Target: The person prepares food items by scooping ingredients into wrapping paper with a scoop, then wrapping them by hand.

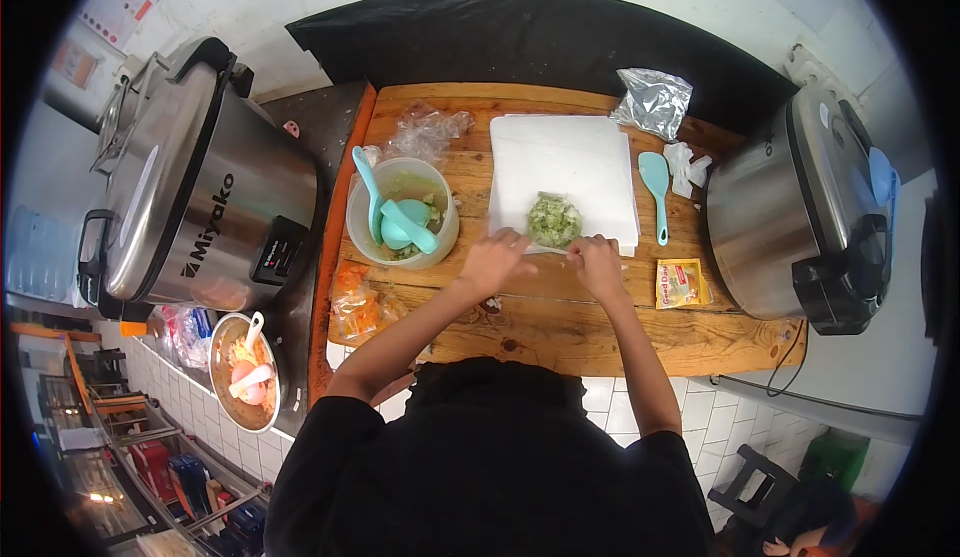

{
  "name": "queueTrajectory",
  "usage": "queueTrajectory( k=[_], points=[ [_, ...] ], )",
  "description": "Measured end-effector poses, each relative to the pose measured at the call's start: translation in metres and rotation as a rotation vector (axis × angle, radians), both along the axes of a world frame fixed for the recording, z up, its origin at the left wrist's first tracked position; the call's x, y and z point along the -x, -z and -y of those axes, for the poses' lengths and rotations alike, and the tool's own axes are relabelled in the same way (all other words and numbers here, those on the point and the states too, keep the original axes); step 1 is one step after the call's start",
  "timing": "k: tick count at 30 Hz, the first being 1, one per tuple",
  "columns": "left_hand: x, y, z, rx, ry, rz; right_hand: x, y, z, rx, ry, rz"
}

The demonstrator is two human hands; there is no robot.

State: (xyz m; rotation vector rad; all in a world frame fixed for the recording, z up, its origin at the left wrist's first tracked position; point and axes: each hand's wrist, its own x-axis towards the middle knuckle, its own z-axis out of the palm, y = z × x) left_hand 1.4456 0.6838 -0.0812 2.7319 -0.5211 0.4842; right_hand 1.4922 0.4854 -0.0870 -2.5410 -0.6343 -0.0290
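Observation:
A mound of chopped green vegetables (555,220), which looks wrapped in clear plastic, lies on a stack of white paper sheets (540,152). My left hand (498,260) is at the near left side of the mound, over the paper's front edge, its thumb apart from the fingers. At the near right side, my right hand (597,262) has its fingers pinched together; what they grip is too small to make out. Left of the paper stands a white tub (450,222) holding green pieces in liquid, with a turquoise ladle (405,225) and a turquoise spoon (366,182).
A turquoise rice paddle (655,185), a yellow sachet (679,284) and a silver packet (653,102) lie to the right. Large steel rice cookers (200,182) (775,207) flank the wooden table (560,327). A bowl of orange food (219,369) sits lower left.

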Motion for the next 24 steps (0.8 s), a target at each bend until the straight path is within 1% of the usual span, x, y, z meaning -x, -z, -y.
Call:
queueTrajectory(
  k=[1, 3, 4, 6, 10, 13, 15, 16, 18, 19, 21, 22, 24],
  points=[
    [-0.002, 0.001, 0.002, -0.002, -0.004, 0.000, 0.001, 0.000, -0.001, -0.002, -0.004, 0.000],
    [-0.005, 0.005, 0.004, -0.109, 0.099, -0.173, 0.006, 0.001, -0.001, 0.014, -0.018, -0.028],
    [-0.005, 0.009, 0.003, -0.109, 0.099, -0.172, 0.009, 0.001, -0.001, 0.014, -0.019, -0.026],
    [-0.003, 0.010, 0.000, -0.056, 0.143, -0.280, 0.017, -0.001, 0.000, 0.023, -0.037, -0.006],
    [0.015, -0.004, 0.000, -0.117, 0.200, -0.322, 0.038, -0.015, 0.002, 0.001, -0.068, -0.050],
    [0.019, -0.013, 0.000, -0.120, 0.186, -0.330, 0.048, -0.020, 0.002, -0.007, -0.072, 0.005],
    [0.017, -0.014, 0.001, -0.017, 0.117, -0.269, 0.049, -0.016, 0.004, -0.094, 0.029, -0.007],
    [0.013, -0.009, 0.002, -0.017, 0.112, -0.269, 0.047, -0.014, 0.003, -0.095, 0.025, -0.007],
    [0.004, 0.002, 0.003, 0.109, -0.027, -0.209, 0.043, -0.004, 0.001, -0.181, 0.175, 0.072],
    [0.002, 0.006, 0.005, 0.111, -0.027, -0.210, 0.039, 0.002, 0.000, -0.179, 0.175, 0.071],
    [-0.005, 0.011, 0.008, 0.189, -0.136, -0.223, 0.026, 0.015, 0.000, -0.180, 0.206, 0.200],
    [-0.007, 0.014, 0.009, 0.190, -0.132, -0.221, 0.020, 0.022, 0.000, -0.178, 0.209, 0.203],
    [-0.011, 0.018, 0.010, 0.211, -0.198, -0.215, 0.010, 0.030, -0.001, -0.225, 0.197, 0.312]
  ],
)
